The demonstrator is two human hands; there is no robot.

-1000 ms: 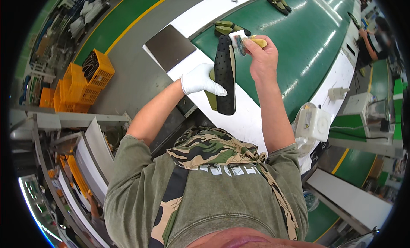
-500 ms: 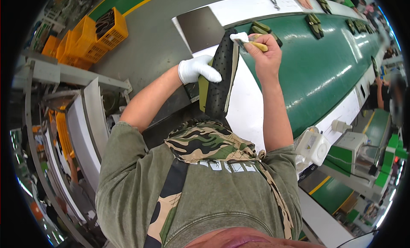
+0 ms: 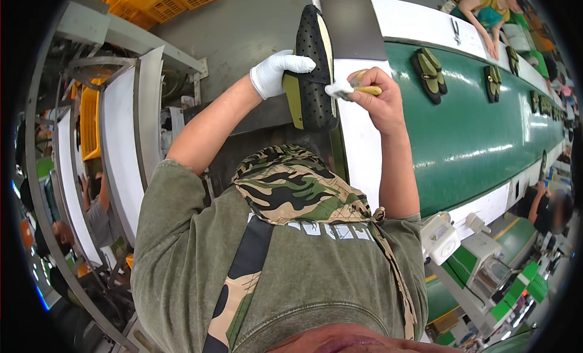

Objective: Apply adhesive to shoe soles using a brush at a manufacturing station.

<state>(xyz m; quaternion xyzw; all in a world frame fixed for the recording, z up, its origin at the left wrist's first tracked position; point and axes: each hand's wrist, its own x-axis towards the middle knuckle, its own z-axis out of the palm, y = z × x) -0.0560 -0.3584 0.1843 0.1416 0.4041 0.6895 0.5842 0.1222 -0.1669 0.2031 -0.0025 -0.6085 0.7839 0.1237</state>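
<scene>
My left hand (image 3: 281, 73), in a white glove, grips a shoe (image 3: 313, 46) by its side, thumb lying across it. The shoe stands nearly upright in view, with a black dotted surface, a cream strip along its right edge and an olive-green flap at the left. Bare, my right hand (image 3: 384, 101) pinches a brush (image 3: 368, 90) with a yellowish handle. Its white, bushy tip meets the shoe's right edge about halfway along. Part of the handle is hidden by the fingers.
To the right runs a green conveyor belt (image 3: 461, 146) carrying pairs of olive sandals (image 3: 429, 75). A dark plate (image 3: 352, 26) lies on the white table edge. Pliers (image 3: 455, 31) lie near another person's arms (image 3: 484, 34). Yellow crates (image 3: 161, 3) stand at the far left.
The brush has gone from near the shoe's far end to the middle of its right edge. The shoe is straighter in view, and the whole view has shifted, with the crates now higher up.
</scene>
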